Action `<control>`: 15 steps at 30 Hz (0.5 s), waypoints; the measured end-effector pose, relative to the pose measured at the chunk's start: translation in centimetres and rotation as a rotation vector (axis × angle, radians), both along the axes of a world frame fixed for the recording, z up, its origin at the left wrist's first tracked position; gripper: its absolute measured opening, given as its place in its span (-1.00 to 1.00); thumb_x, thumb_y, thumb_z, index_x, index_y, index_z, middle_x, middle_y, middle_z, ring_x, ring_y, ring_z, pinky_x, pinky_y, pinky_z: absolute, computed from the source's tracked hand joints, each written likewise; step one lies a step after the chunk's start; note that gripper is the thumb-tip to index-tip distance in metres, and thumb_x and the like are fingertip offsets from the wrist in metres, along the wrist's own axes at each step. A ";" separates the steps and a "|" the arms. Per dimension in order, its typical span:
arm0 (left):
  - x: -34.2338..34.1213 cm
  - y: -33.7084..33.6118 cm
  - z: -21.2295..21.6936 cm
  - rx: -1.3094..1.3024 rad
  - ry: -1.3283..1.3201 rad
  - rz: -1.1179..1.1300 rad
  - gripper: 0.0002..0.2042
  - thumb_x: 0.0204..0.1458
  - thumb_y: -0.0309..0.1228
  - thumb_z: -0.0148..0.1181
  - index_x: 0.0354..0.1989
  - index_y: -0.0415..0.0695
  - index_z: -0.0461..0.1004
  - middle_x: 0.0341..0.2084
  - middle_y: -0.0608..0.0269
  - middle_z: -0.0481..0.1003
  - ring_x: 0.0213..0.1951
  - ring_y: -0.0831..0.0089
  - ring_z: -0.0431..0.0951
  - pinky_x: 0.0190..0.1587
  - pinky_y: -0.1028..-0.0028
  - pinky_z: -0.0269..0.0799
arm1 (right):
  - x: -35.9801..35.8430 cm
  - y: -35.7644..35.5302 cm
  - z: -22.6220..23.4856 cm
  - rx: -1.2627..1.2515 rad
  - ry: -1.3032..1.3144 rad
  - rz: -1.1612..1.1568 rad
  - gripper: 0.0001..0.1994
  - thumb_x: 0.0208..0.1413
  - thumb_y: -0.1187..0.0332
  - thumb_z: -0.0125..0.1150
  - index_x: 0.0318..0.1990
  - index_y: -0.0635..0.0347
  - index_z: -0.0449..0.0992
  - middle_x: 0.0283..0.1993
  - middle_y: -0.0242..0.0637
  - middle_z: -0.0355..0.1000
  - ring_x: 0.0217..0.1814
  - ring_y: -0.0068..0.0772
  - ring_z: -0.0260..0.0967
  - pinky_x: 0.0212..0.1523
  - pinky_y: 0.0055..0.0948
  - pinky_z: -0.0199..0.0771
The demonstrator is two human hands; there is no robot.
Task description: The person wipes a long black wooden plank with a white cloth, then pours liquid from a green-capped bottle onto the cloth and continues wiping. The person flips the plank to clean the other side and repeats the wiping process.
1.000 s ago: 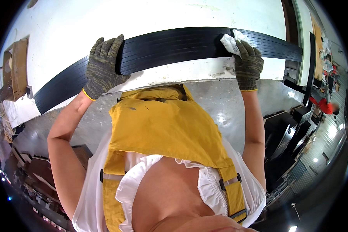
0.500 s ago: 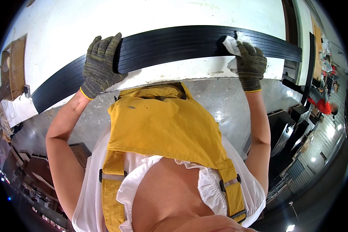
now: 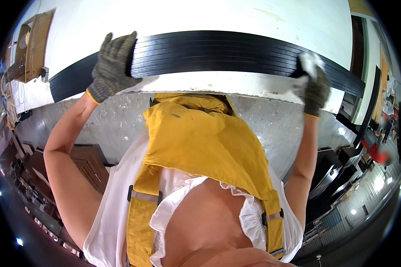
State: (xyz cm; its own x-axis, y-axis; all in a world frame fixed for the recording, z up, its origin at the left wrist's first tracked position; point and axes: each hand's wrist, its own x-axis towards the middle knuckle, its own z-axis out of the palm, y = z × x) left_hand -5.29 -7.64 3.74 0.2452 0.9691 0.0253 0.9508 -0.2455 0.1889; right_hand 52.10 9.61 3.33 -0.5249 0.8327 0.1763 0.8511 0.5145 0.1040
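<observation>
A long black grooved panel [image 3: 209, 52] lies across the white table [image 3: 200, 82], curving in the view. My left hand [image 3: 112, 64], in a dark grey-green knit glove, rests flat on its left part with the fingers stretched out. On the panel's right part, my right hand [image 3: 317, 92] in a matching glove presses a crumpled white cloth [image 3: 311, 63] against the surface. Motion smears the right hand, and part of the cloth hangs out below it.
At the table's left end stands a brown cardboard box [image 3: 34, 46] with a small dark block [image 3: 44, 74] beside it. Black cabinet-like pieces [image 3: 327, 171] stand on the floor to the right. Farther right is a person in red [image 3: 378, 153].
My right hand has slid to the right along the panel with the cloth. The left hand stays on the panel's left part. The view has shifted a little.
</observation>
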 end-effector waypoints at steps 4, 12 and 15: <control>-2.9 -2.6 -0.4 0.065 0.004 0.029 0.12 -0.54 -0.20 0.54 0.39 -0.10 0.11 0.13 0.06 0.36 0.20 0.12 0.36 0.44 -0.04 -0.01 | 0.5 1.4 -0.6 0.080 -0.266 -0.237 -0.58 0.07 0.39 0.21 0.13 -0.08 0.50 0.14 -0.26 0.47 0.15 -0.23 0.44 0.14 -0.21 0.46; -2.4 -4.5 -0.5 0.006 -0.007 0.129 0.05 -0.48 -0.12 0.55 0.34 -0.11 0.18 0.10 0.00 0.36 0.17 0.06 0.36 0.40 -0.05 0.07 | -38.0 -10.4 0.0 -0.616 0.313 0.572 -0.66 0.18 0.28 0.10 0.10 0.10 0.46 0.20 -0.35 0.39 0.26 -0.33 0.30 0.30 -0.22 0.23; -4.5 -6.6 -1.2 0.192 -0.002 0.040 0.05 -0.49 -0.04 0.55 0.29 -0.14 0.19 0.12 0.04 0.34 0.16 0.05 0.36 0.40 -0.05 0.09 | -44.3 -14.1 -1.5 -0.208 0.687 0.688 -0.83 0.03 0.31 0.15 -0.30 0.15 0.60 -0.26 -0.19 0.49 -0.15 -0.22 0.48 -0.17 -0.19 0.50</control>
State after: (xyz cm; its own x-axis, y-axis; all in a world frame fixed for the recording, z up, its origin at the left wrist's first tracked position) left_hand -9.76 -14.28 2.55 0.2059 0.9555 0.2113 0.9604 -0.2388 0.1437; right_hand 7.80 -4.50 1.80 -0.7440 0.4337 0.5082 0.2018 0.8710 -0.4479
